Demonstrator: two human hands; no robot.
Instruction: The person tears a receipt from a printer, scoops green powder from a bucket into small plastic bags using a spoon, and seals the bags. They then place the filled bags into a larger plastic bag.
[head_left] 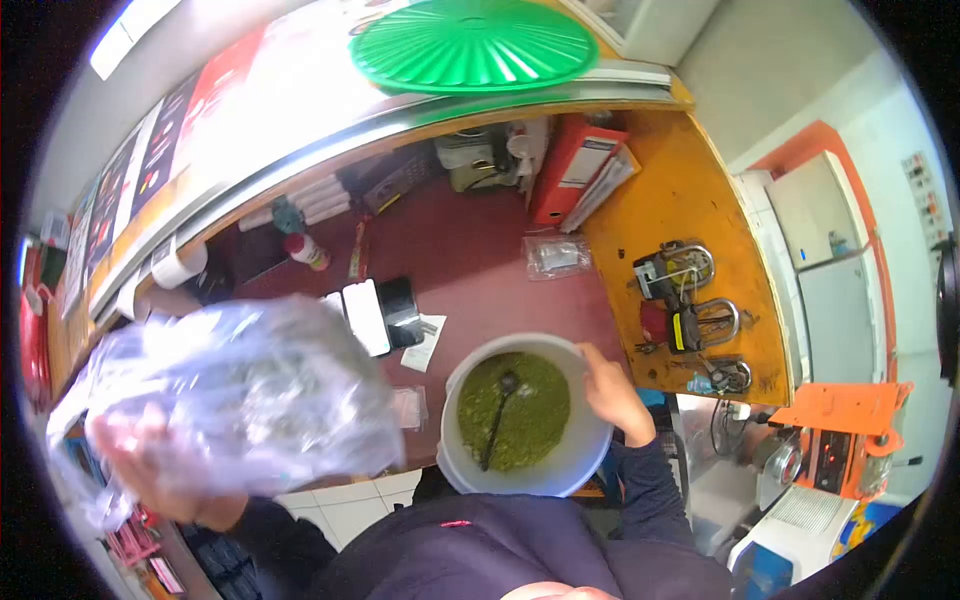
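Observation:
A bulky, see-through plastic bag [275,395] fills the left of the view, blurred by motion; its contents cannot be made out. Beneath its left end, my left hand [155,465] grips and holds it up. A white bucket [590,440] stands in front of my body at the edge of the desk. My right hand [615,395] is closed on the bucket's right rim. Inside lies a green, crumbly mass [540,420], and a black long-handled spoon [495,430] rests on it with its round bowl toward the far side.
The dark red desk [480,270] carries a phone [400,310], a white box [364,316] and papers. An orange-red binder [575,165] stands at the back right. Padlocks [690,325] hang on the wooden side panel. A green lid [475,45] lies on the upper counter.

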